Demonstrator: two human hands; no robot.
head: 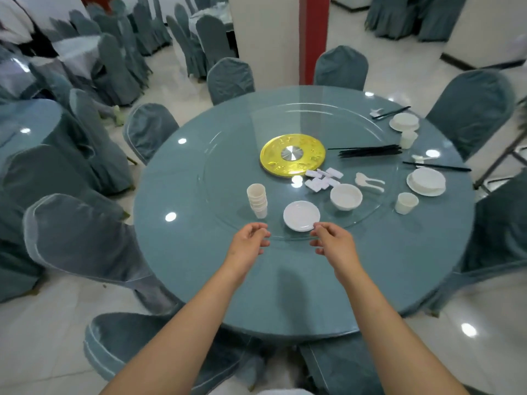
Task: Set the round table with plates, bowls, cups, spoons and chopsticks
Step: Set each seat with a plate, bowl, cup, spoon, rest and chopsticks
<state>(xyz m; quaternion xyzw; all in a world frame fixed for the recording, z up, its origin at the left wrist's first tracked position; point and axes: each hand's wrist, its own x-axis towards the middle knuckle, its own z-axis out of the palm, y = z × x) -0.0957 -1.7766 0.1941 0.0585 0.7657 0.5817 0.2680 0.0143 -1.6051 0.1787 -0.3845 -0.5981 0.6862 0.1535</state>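
We look down on a round table [199, 280] with a glossy blue-grey top, standing on a pale tiled floor among chairs [231, 78] in matching blue-grey covers; more covered tables and chairs fill the room behind, and a red-and-white pillar [310, 38] rises beyond the far edge. A clear glass turntable [228, 166] sits on the table around a gold centre disc [293, 155]. On the turntable near its near edge we find a stack of white cups [257, 200], a white plate [301, 215] and a white bowl [346, 196]. Behind these lie small white rests [323, 179] and white spoons [369, 182], whose handles point toward the right edge. A bundle of black chopsticks [369, 151] lies with its long axis running left to right. Along the right edge of the table two places are laid: each has a bowl on a plate [426, 182] [405, 121], a cup [406, 203] [408, 139] and a chopstick pair [436, 166] [392, 112]; the rests beside these pairs are hard to make out. The left hand [251, 240] and the right hand [330, 240] hover over the near rim of the turntable, fingers loosely curled and holding nothing. The right fingertips are just beside the plate; we cannot tell whether they touch it.
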